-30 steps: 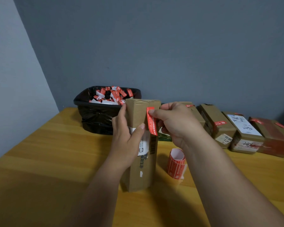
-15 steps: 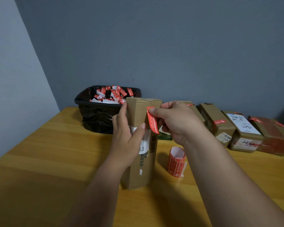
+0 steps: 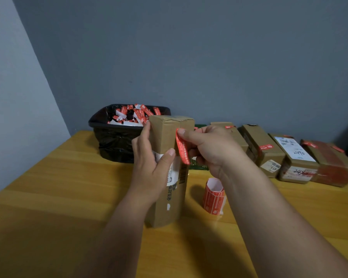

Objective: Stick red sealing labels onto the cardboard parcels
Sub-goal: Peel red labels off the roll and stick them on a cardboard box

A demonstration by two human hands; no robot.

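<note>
Tall brown cardboard parcel [image 3: 169, 173] stands on end on yellow wooden table [image 3: 68, 197], middle of view.

Left hand [image 3: 152, 167] wraps round parcel, thumb pressed on front, keeps it steady.

Right hand [image 3: 211, 149] pinches top of thin red sticky label [image 3: 182, 149]; rest hangs loose by parcel's right edge.

Label looks light, floppy, gluey; likely curls or sticks to fingers. Best hold by very end.

Parcel looks stiff, light, tippy.

Red label roll [image 3: 213, 195] stands just right. Black bin [image 3: 119, 137] behind. Sealed brown boxes [image 3: 269, 151] line right side. Front of table bare.
</note>
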